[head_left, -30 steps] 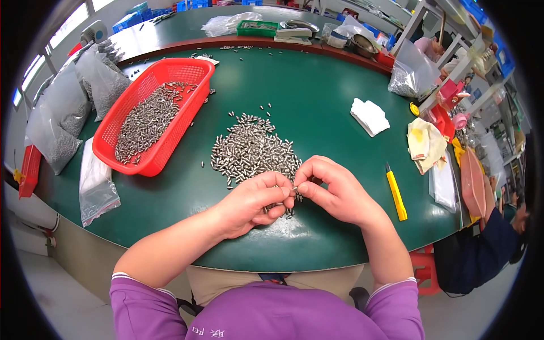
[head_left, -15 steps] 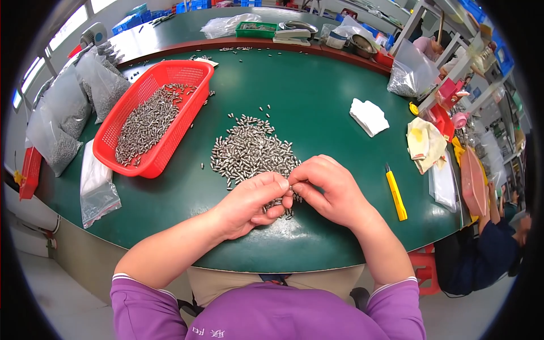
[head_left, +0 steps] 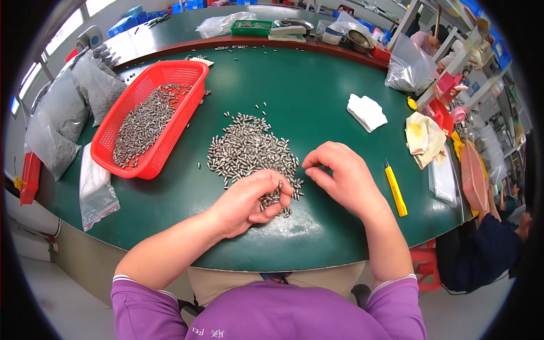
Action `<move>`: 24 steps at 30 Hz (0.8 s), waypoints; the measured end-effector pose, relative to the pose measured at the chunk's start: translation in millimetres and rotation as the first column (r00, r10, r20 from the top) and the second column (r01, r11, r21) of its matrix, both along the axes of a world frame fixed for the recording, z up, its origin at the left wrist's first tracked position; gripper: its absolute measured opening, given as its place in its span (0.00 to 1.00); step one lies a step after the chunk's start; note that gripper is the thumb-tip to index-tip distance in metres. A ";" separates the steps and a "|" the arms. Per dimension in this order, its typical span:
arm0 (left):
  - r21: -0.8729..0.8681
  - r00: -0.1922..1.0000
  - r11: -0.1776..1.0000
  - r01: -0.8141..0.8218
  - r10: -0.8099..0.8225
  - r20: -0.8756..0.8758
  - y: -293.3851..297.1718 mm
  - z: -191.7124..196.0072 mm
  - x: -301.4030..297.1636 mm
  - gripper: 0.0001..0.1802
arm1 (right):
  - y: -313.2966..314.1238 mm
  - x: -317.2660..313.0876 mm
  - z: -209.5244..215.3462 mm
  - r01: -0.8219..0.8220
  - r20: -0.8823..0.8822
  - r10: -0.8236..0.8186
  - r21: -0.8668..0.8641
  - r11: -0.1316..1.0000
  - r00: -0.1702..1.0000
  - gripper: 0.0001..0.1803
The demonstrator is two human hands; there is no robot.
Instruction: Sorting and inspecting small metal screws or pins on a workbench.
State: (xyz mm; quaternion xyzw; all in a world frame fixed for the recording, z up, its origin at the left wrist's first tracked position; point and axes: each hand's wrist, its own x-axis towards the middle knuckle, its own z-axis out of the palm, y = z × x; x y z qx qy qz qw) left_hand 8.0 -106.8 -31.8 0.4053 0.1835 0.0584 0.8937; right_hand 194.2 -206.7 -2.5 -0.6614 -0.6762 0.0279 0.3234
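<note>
A heap of small, shiny, barrel-shaped metal pieces [head_left: 252, 148] lies on the green tabletop in front of me. My left hand [head_left: 241, 207] is curled, palm partly up, at the heap's near edge. Several of the metal pieces [head_left: 272, 196] rest in its fingers, one standing up by the thumb. To the right of the heap, my right hand [head_left: 343, 175] hovers with thumb and index tips close together in a pinch. Whether a piece sits between those tips is too small to make out.
A red perforated basket [head_left: 180, 127] with more metal pieces stands at left, beside filled plastic bags [head_left: 65, 105]. At right lie a yellow cutter knife [head_left: 395, 190], a folded white cloth [head_left: 367, 112] and a stained cloth [head_left: 424, 139]. Another person [head_left: 481, 249] sits at far right.
My right hand has drawn away from my left, to the right and slightly farther out. The left hand has loosened, and the pieces in it now show.
</note>
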 end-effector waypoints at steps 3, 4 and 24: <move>0.003 0.999 1.000 0.001 -0.001 0.033 1.3 -1.0 -0.2 0.10 | -1.6 1.3 -1.2 -0.028 -0.023 0.026 -0.102 0.994 0.999 0.05; 0.003 1.000 1.000 -0.012 0.012 0.025 1.3 -0.3 0.3 0.10 | -1.6 1.8 -3.1 -0.044 0.003 0.045 -0.128 0.991 0.999 0.05; -0.043 0.999 0.999 0.025 -0.023 0.039 0.6 -3.7 -0.5 0.06 | -0.2 -14.2 1.0 -0.254 -0.170 0.252 0.005 0.967 0.953 0.07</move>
